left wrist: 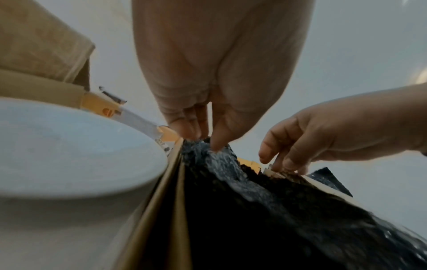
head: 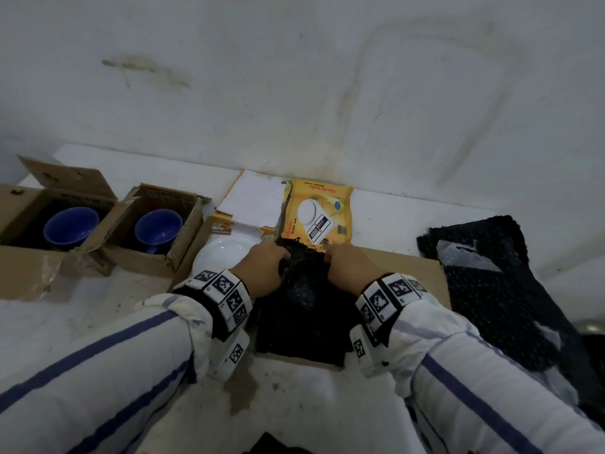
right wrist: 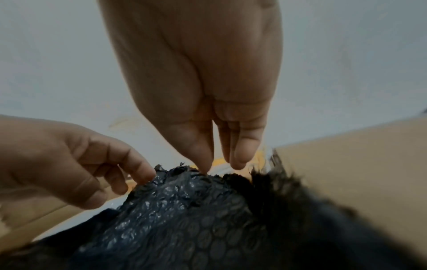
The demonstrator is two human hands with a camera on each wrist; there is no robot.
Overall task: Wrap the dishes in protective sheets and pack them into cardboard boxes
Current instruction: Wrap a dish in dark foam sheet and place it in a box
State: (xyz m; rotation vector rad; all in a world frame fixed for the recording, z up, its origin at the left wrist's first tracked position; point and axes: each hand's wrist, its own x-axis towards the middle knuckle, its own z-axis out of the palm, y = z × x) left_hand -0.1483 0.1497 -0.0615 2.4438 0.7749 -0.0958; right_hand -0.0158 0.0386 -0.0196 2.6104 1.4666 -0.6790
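Observation:
A black bubble-wrap sheet (head: 304, 309) lies folded on a flat cardboard piece (head: 415, 270) in front of me. My left hand (head: 282, 261) pinches its far edge at the left, thumb and fingertips (left wrist: 196, 135) meeting on the crumpled rim. My right hand (head: 330, 258) pinches the same edge a little to the right, its fingertips (right wrist: 239, 162) behind the rim. A white plate (head: 222, 253) sits bare just left of the wrap, partly under my left wrist. Anything under the wrap is hidden.
Two open cardboard boxes (head: 19, 204) (head: 186, 237) at the left each hold a blue cup (head: 70, 226) (head: 158, 227). A yellow kitchen-scale box (head: 322, 211) lies against the wall behind the wrap. More black bubble wrap (head: 491, 290) lies at the right.

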